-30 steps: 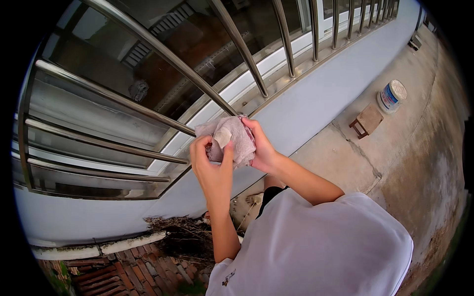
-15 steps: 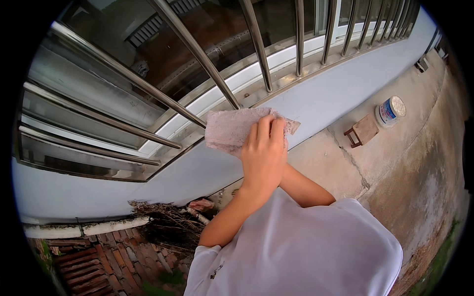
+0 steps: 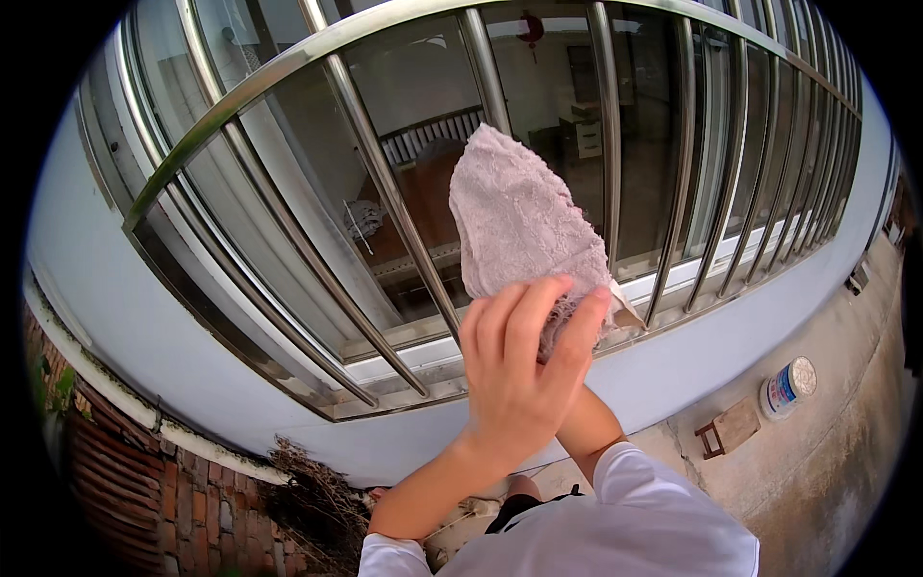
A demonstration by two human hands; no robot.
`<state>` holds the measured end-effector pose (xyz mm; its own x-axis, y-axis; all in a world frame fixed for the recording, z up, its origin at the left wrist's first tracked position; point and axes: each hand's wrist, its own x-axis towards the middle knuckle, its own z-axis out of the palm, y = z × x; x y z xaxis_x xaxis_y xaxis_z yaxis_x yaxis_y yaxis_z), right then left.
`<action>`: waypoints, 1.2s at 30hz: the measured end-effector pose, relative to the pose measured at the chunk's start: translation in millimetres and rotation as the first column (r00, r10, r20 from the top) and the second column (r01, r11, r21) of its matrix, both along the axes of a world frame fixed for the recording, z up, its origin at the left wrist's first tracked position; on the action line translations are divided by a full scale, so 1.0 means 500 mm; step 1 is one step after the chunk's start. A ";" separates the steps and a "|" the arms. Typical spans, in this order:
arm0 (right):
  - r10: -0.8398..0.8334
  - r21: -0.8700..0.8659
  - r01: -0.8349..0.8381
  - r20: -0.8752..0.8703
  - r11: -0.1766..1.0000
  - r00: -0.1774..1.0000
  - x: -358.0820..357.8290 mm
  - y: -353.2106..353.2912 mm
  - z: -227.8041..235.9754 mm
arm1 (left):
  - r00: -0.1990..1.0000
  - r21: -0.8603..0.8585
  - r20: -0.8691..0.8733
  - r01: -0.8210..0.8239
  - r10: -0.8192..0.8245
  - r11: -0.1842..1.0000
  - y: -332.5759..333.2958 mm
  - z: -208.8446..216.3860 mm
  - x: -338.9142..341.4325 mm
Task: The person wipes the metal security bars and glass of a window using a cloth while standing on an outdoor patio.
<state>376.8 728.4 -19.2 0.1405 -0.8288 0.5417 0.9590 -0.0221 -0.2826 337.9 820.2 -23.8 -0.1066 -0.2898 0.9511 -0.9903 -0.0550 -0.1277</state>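
Outside a barred window (image 3: 423, 82), in the single head view, the cloth (image 3: 524, 212) has changed most. A second ago it was folded small between both hands; now it stands up as a long pinkish fold, its pointed end raised in front of the bars (image 3: 389, 192). The view has lifted too, taking in the rail (image 3: 394, 19) across them. For the work in hand, this suggests a refolded cloth with a broad face laid open; whether it touches the metal I cannot tell. A pale flap (image 3: 625, 308) sticks out at its right edge, near the sill.

The left hand (image 3: 524, 356) reaches up and to the right from the near left, back toward the viewer, thumb apart on the right, fingers bent over the cloth's lower end and clamped on it. The right forearm (image 3: 588, 423) rises behind it; the right hand is hidden, so its grip cannot be told. Far to the right, a small stool (image 3: 740, 426) stands just beside a bucket (image 3: 779, 394).
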 end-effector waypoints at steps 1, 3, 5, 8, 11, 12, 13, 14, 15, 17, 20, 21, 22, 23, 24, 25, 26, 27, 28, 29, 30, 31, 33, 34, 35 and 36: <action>-0.101 -0.060 0.103 0.029 0.993 0.994 0.040 0.019 0.050 | 1.000 -0.087 0.011 0.004 -0.003 0.996 0.015 0.030 0.034; -0.299 -0.197 0.307 0.068 0.931 0.952 0.117 0.018 0.146 | 0.991 -0.299 -0.054 0.104 -0.126 0.949 0.015 0.085 0.103; -0.395 -0.373 0.348 -0.054 0.860 0.917 0.185 0.036 0.191 | 0.913 -0.527 -0.238 0.165 -0.331 0.834 0.020 0.129 0.173; -0.634 -0.535 0.441 -0.250 0.720 0.732 0.212 0.064 0.266 | 0.748 -0.667 -0.402 0.156 -0.528 0.728 0.052 0.182 0.301; -0.458 -0.476 0.265 -0.352 0.838 0.816 0.196 0.060 0.308 | 0.683 -0.567 -0.506 0.198 -0.527 0.800 0.052 0.166 0.372; -0.407 -0.511 0.195 -0.344 0.837 0.846 0.202 0.048 0.312 | 0.708 -0.509 -0.537 0.162 -0.459 0.846 0.045 0.160 0.376; -0.351 -0.544 0.123 -0.338 0.830 0.873 0.204 0.033 0.316 | 0.739 -0.526 -0.524 0.111 -0.424 0.843 0.039 0.158 0.376; -0.305 -0.573 0.062 -0.339 0.817 0.890 0.198 0.018 0.319 | 0.760 -0.540 -0.515 0.070 -0.396 0.839 0.024 0.159 0.359; -0.309 -0.567 0.090 -0.303 0.819 0.902 0.208 0.001 0.319 | 0.886 -0.542 -0.405 -0.033 -0.226 0.840 0.005 0.153 0.334; -0.271 -0.593 0.016 -0.344 0.805 0.899 0.222 -0.019 0.320 | 0.970 -0.582 -0.151 -0.241 0.189 0.776 -0.008 0.137 0.270; -0.150 -0.579 -0.128 -0.409 0.805 0.900 0.239 -0.033 0.324 | 0.978 -0.383 -0.205 -0.038 -0.045 0.923 -0.027 0.116 0.218; -0.122 -0.571 -0.151 -0.412 0.807 0.903 0.252 -0.041 0.329 | 0.900 -0.377 -0.403 0.001 -0.166 0.926 -0.041 0.130 0.210; -0.094 -0.562 -0.173 -0.415 0.808 0.905 0.261 -0.053 0.331 | 0.805 -0.403 -0.493 0.124 -0.330 0.907 -0.058 0.139 0.246; -0.174 -0.617 -0.129 -0.406 0.777 0.897 0.255 -0.060 0.336 | 0.819 -0.316 -0.496 0.137 -0.287 0.939 -0.057 0.154 0.264; -0.261 -0.674 -0.155 -0.473 0.722 0.842 0.243 -0.061 0.345 | 0.835 -0.227 -0.497 0.138 -0.236 0.964 -0.047 0.167 0.278; -0.268 -0.703 -0.194 -0.490 0.684 0.829 0.230 -0.064 0.352 | 0.789 -0.212 -0.547 0.195 -0.281 0.958 -0.039 0.179 0.288; -0.284 -0.734 -0.229 -0.502 0.640 0.817 0.214 -0.064 0.361 | 0.736 -0.206 -0.592 0.257 -0.330 0.944 -0.031 0.198 0.289; -0.233 -0.769 -0.298 -0.496 0.565 0.836 0.222 -0.076 0.373 | 0.691 -0.217 -0.629 0.284 -0.356 0.934 -0.029 0.221 0.292; -0.165 -0.731 -0.427 -0.584 0.532 0.795 0.226 -0.091 0.371 | 0.704 -0.217 -0.635 0.233 -0.318 0.948 -0.032 0.239 0.288; -0.118 -0.665 -0.451 -0.627 0.596 0.770 0.231 -0.079 0.366 | 0.691 -0.206 -0.652 0.235 -0.312 0.950 -0.037 0.255 0.306; -0.073 -0.599 -0.466 -0.661 0.651 0.747 0.237 -0.072 0.364 | 0.681 -0.199 -0.663 0.241 -0.311 0.950 -0.043 0.274 0.324; 0.013 -0.577 -0.506 -0.651 0.641 0.759 0.240 -0.066 0.360 | 0.657 -0.155 -0.700 0.243 -0.280 0.958 -0.040 0.287 0.335; 0.165 -0.541 -0.568 -0.618 0.620 0.769 0.241 -0.076 0.353 | 0.604 -0.071 -0.762 0.277 -0.232 0.958 -0.043 0.313 0.349; 0.175 -0.535 -0.597 -0.640 0.598 0.748 0.242 -0.080 0.354 | 0.680 -0.072 -0.709 0.190 -0.185 0.979 -0.051 0.315 0.367; 0.195 -0.524 -0.626 -0.656 0.578 0.729 0.240 -0.077 0.356 | 0.750 -0.070 -0.651 0.096 -0.118 0.993 -0.054 0.313 0.374; 0.215 -0.512 -0.654 -0.672 0.556 0.709 0.239 -0.073 0.361 | 0.782 -0.084 -0.615 0.061 -0.100 0.995 -0.050 0.310 0.382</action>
<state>496.3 691.8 161.1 0.7847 0.0043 0.6199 0.6197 -0.0330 -0.7842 529.1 795.4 131.2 0.4885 -0.2503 0.8359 -0.8573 0.0407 0.5132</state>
